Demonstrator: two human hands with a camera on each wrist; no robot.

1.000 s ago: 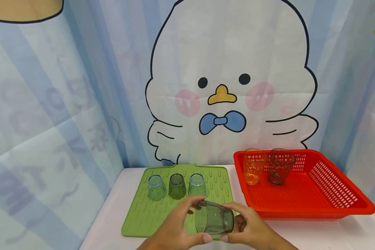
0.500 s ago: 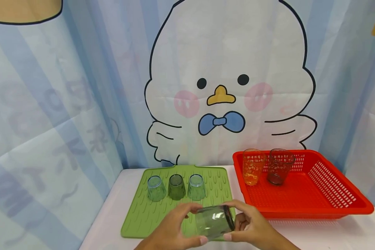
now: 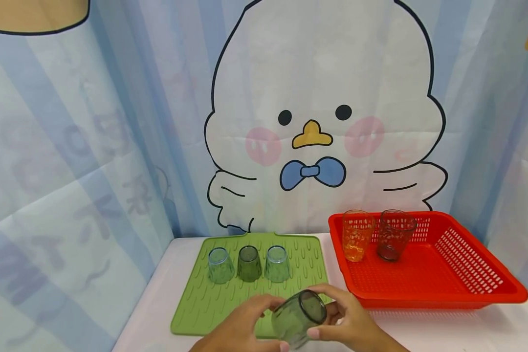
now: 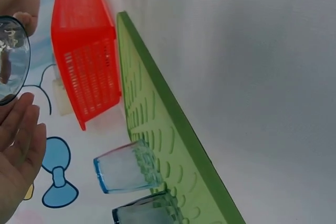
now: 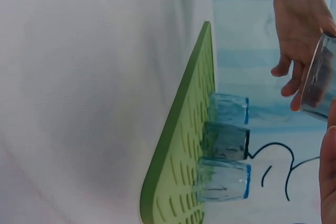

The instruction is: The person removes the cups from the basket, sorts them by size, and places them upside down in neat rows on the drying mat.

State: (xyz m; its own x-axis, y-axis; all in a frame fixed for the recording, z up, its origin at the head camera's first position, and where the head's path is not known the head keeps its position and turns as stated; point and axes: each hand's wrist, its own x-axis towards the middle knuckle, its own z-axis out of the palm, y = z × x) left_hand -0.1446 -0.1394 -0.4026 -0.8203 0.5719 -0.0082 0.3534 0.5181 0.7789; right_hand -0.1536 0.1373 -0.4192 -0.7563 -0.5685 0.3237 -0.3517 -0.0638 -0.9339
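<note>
In the head view I have the held glass (image 3: pixel 292 318) tilted in the air by the near edge of the green mat (image 3: pixel 220 308), between the left hand (image 3: pixel 242 322) and the right hand (image 3: pixel 349 320); both sets of fingers are curved round it, thumbs on the near side, so neither hand is free; on the mat the bluish glass (image 3: pixel 221 268), the dark glass (image 3: pixel 249 265) and the pale glass (image 3: pixel 277 266) stand in a row, bottoms up as I read it; on the right of the counter (image 3: pixel 149 298), in the red basket (image 3: pixel 444 297), the amber glass (image 3: pixel 358 239) and the grey glass (image 3: pixel 395 237) stand near each other, apart; I judge the work about midway, three glasses set in the row, one in hand and not yet put down, two left in the basket; the left wrist view gives me the held glass clear of the mat, fingers alongside it, with two of the row below; the right wrist view shows me all three of the row on the mat, the held glass cut by the view's edge; I cannot tell which end is its rim.
</note>
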